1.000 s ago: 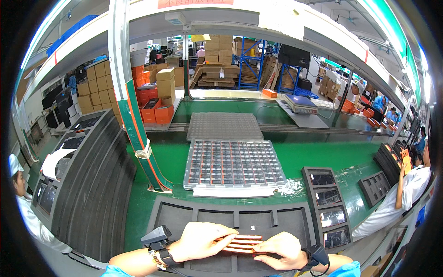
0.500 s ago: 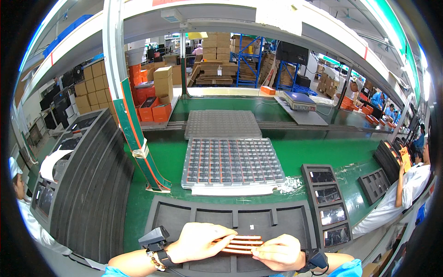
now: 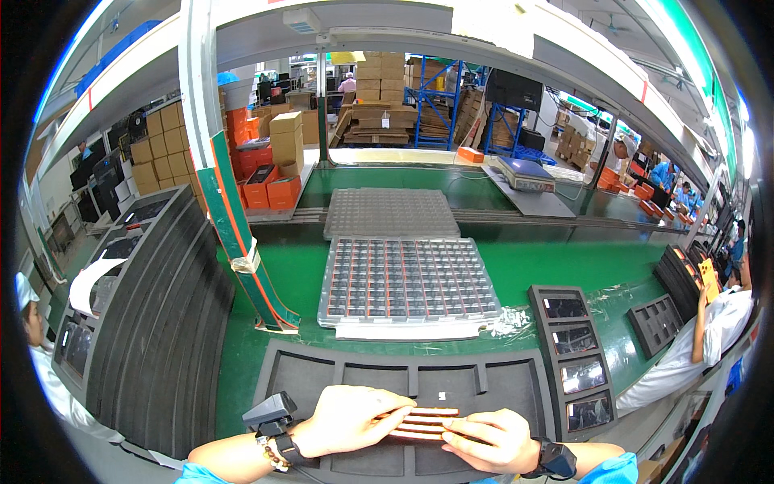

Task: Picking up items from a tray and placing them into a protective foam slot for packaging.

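Observation:
Over a black foam tray at the near edge of the bench, my two hands hold a small stack of thin, orange-edged phones, seen edge-on. My left hand closes on the left end, thumb and fingers pinching it. At the other end my right hand grips with bent fingers, its thumb side on the near edges. The faces of the phones are turned out of sight, and my fingers hide both ends. A small white bit lies in the tray just beyond the stack.
Beyond lies a clear plastic tray of small dark parts. To the right, a narrow foam tray holds several dark-screened phones. Tall stacked foam trays and a green-white post stand left. A co-worker at right holds an orange phone.
My right hand's fingers have shifted slightly on the right end of the stack, and its wrist has moved a little to the right. My left hand keeps its hold almost unmoved.

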